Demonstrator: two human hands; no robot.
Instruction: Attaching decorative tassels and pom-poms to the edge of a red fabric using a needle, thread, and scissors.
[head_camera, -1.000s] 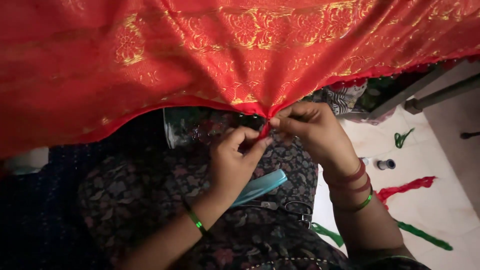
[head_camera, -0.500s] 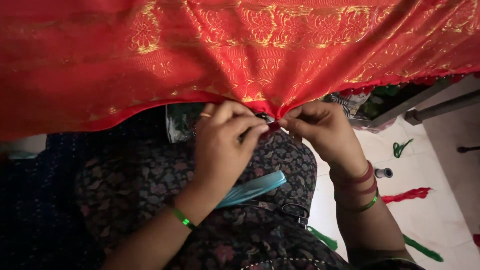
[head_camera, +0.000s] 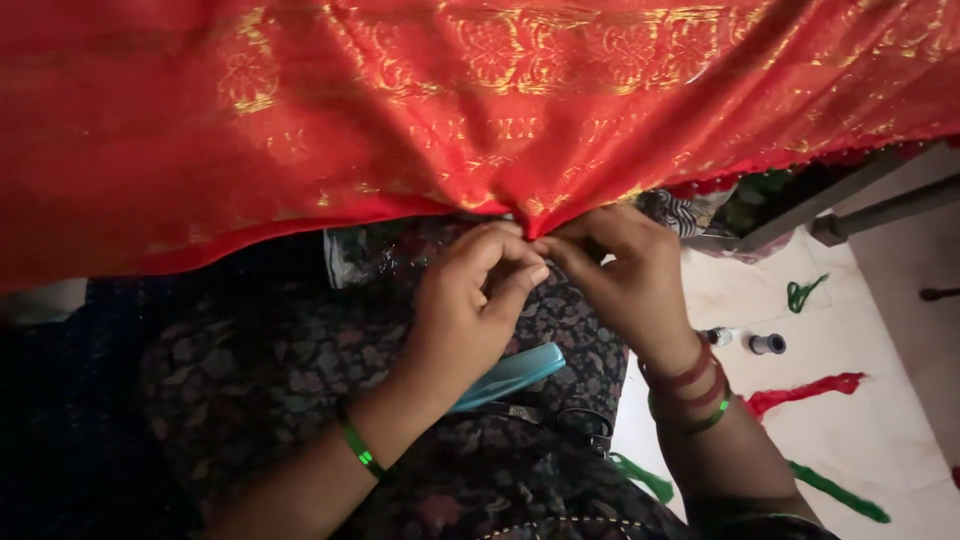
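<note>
A large red cloth with gold woven patterns (head_camera: 480, 110) hangs across the top of the view. My left hand (head_camera: 470, 305) and my right hand (head_camera: 625, 275) meet at its lower edge, near the middle. Both pinch the gathered hem of the cloth between fingertips, and the two hands touch each other. What lies between the fingertips is hidden. A green bangle circles my left wrist; red and green bangles sit on my right wrist.
A dark patterned garment (head_camera: 300, 400) covers my lap, with a light blue object (head_camera: 510, 372) and black scissors (head_camera: 570, 425) on it. On the pale floor at the right lie two small thread spools (head_camera: 768, 344), red thread (head_camera: 810, 390) and green thread (head_camera: 835, 490). Metal furniture legs (head_camera: 880, 215) stand at the upper right.
My left hand has shifted up and closed over the hem next to my right hand. The cloth hangs a little lower over both hands.
</note>
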